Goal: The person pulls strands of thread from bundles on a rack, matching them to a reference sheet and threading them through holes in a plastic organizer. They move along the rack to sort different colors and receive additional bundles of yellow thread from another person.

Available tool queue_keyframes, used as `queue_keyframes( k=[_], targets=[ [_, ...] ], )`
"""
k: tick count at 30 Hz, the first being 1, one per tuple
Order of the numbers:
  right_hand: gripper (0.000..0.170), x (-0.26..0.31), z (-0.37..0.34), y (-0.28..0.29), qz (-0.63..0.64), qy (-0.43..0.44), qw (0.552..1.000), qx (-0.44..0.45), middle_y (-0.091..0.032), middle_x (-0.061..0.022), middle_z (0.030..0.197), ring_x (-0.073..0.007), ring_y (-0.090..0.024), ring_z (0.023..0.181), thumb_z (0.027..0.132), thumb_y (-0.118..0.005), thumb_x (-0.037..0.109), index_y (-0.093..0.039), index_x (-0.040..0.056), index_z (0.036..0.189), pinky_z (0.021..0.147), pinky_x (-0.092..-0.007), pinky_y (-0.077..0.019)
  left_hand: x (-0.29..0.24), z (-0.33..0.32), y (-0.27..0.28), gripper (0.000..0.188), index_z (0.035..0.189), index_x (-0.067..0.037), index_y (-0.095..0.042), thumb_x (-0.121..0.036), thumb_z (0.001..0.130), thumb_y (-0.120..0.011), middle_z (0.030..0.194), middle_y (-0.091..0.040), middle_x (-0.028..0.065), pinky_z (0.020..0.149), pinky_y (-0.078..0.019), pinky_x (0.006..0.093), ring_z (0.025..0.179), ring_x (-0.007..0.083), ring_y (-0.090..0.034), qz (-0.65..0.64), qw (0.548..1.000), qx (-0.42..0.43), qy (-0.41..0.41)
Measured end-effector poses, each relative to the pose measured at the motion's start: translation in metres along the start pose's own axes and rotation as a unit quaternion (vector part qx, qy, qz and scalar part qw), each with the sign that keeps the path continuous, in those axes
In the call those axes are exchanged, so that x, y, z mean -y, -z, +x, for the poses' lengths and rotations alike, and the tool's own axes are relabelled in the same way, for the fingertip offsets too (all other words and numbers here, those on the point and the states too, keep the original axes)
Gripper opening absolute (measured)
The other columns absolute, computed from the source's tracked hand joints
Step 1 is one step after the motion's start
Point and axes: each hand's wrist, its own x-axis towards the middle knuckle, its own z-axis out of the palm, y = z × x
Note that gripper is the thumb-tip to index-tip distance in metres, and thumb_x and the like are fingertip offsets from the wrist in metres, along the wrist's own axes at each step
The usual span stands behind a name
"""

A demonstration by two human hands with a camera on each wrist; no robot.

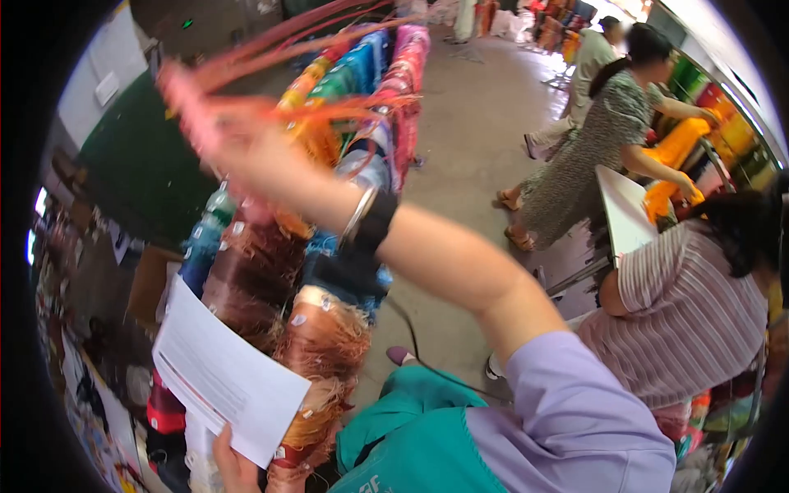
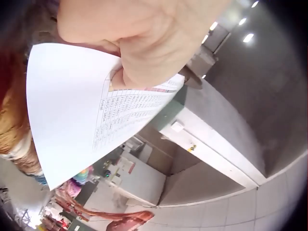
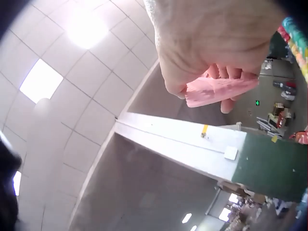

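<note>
The left hand (image 1: 234, 464) pinches the lower edge of a white printed sheet (image 1: 226, 370), held over the rows of yarn. Close up in the left wrist view, the left hand (image 2: 144, 38) has its thumb on the sheet (image 2: 62, 110) beside a printed table. Stretched out to the upper left, the right hand (image 1: 263, 160) grips a pink-red bundle of strands (image 1: 187, 107), blurred, with long ends trailing to the right. In the right wrist view, the fingers of the right hand (image 3: 216, 43) curl round the pink bundle (image 3: 219, 90).
Rows of coloured yarn hanks (image 1: 325, 337) run away from the body, brown and orange ones nearest. A green-based pillar (image 1: 123, 164) stands at the left. Several people are at the right, beside a rack with orange yarn (image 1: 678, 144). Concrete floor (image 1: 477, 107) lies between.
</note>
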Motion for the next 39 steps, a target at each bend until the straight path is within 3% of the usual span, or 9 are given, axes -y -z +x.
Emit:
queue_keyframes(
  k=[3, 4, 6, 11, 14, 17, 18, 28, 39],
  targets=[
    [0.037, 0.007, -0.085, -0.03, 0.009, -0.153, 0.981, 0.117, -0.061, -0.0025, 0.058, -0.0173, -0.057, 0.04, 0.084, -0.074, 0.026, -0.061, 0.0028, 0.109, 0.039, -0.0333, -0.0492, -0.002, -0.028, -0.046, 0.05, 0.135, 0.007, -0.048, -0.025, 0.098, -0.056, 0.129, -0.059, 0.0196, 0.104, -0.044, 0.0407, 0.119, 0.03, -0.056, 0.235, 0.972, 0.003, -0.025],
    [0.042, 0.012, -0.106, -0.036, -0.043, -0.184, 0.968, 0.164, -0.067, -0.0107, 0.074, -0.0233, -0.067, 0.058, 0.082, -0.073, 0.027, -0.06, 0.0029, 0.114, 0.053, -0.0398, -0.0554, -0.005, -0.037, -0.055, 0.05, 0.131, 0.007, -0.053, -0.03, 0.097, -0.058, 0.122, -0.063, 0.0193, 0.099, -0.0462, 0.0374, 0.113, 0.0287, -0.059, 0.354, 0.933, 0.019, -0.055],
    [0.05, -0.057, -0.152, -0.067, -0.201, 0.057, 0.969, 0.131, -0.067, -0.0212, 0.099, -0.031, -0.07, 0.087, 0.079, -0.071, 0.027, -0.059, 0.003, 0.122, 0.073, -0.044, -0.0571, -0.006, -0.038, -0.063, 0.051, 0.128, 0.009, -0.054, -0.032, 0.097, -0.057, 0.118, -0.064, 0.0192, 0.095, -0.0475, 0.0382, 0.109, 0.0282, -0.06, 0.373, 0.924, 0.037, -0.08],
    [0.065, -0.06, -0.205, -0.066, -0.308, -0.049, 0.919, 0.243, -0.062, -0.0229, 0.108, -0.0387, -0.063, 0.097, 0.074, -0.07, 0.022, -0.053, 0.0007, 0.133, 0.084, -0.0466, -0.0538, 0.0, -0.031, -0.048, 0.053, 0.125, 0.011, -0.054, -0.034, 0.096, -0.057, 0.114, -0.066, 0.0197, 0.09, -0.0489, 0.0396, 0.104, 0.0287, -0.061, 0.399, 0.91, 0.031, -0.103],
    [0.066, -0.08, -0.214, -0.072, -0.296, 0.018, 0.937, 0.187, -0.063, -0.0208, 0.107, -0.038, -0.063, 0.095, 0.073, -0.07, 0.02, -0.052, 0.0007, 0.133, 0.083, -0.0472, -0.0535, 0.013, 0.0, -0.03, 0.049, 0.143, 0.007, -0.041, -0.013, 0.099, -0.051, 0.139, -0.053, 0.0216, 0.112, -0.0413, 0.0483, 0.13, 0.0324, -0.051, 0.028, 0.999, 0.032, -0.018],
    [0.067, -0.067, -0.207, -0.061, -0.325, 0.008, 0.909, 0.26, -0.063, -0.0188, 0.121, -0.0335, -0.063, 0.108, 0.076, -0.073, 0.025, -0.051, 0.0016, 0.136, 0.093, -0.0459, -0.0512, 0.004, -0.03, -0.036, 0.046, 0.139, 0.007, -0.044, -0.013, 0.099, -0.053, 0.139, -0.054, 0.018, 0.109, -0.0431, 0.0439, 0.127, 0.0294, -0.054, 0.382, 0.903, 0.092, -0.173],
    [0.073, -0.072, -0.206, -0.065, -0.362, -0.018, 0.889, 0.28, -0.062, -0.0199, 0.125, -0.0335, -0.062, 0.113, 0.077, -0.076, 0.031, -0.05, 0.0016, 0.138, 0.097, -0.045, -0.0504, 0.005, -0.019, -0.049, 0.042, 0.136, 0.006, -0.048, -0.014, 0.099, -0.054, 0.137, -0.055, 0.0162, 0.108, -0.0433, 0.0409, 0.125, 0.0273, -0.056, 0.041, 0.998, -0.016, -0.033],
    [0.071, -0.082, -0.194, -0.071, -0.253, -0.061, 0.917, 0.302, -0.064, -0.0198, 0.12, -0.0271, -0.067, 0.09, 0.076, -0.075, 0.025, -0.05, 0.0054, 0.14, 0.08, -0.0353, -0.0549, 0.014, -0.012, -0.043, 0.039, 0.134, 0.009, -0.05, -0.004, 0.098, -0.054, 0.132, -0.06, 0.0176, 0.102, -0.0501, 0.037, 0.117, 0.0254, -0.062, -0.072, 0.994, -0.011, -0.076],
    [0.064, -0.06, -0.188, -0.097, -0.012, -0.066, 0.965, 0.252, -0.057, -0.0117, 0.132, -0.0173, -0.058, 0.118, 0.084, -0.068, 0.0, -0.044, -0.0016, 0.143, 0.101, -0.0303, -0.0464, 0.008, -0.033, -0.038, 0.037, 0.133, 0.009, -0.05, -0.004, 0.099, -0.053, 0.131, -0.061, 0.0177, 0.103, -0.0499, 0.0376, 0.117, 0.0252, -0.062, -0.086, 0.981, -0.104, -0.14]
  ],
)
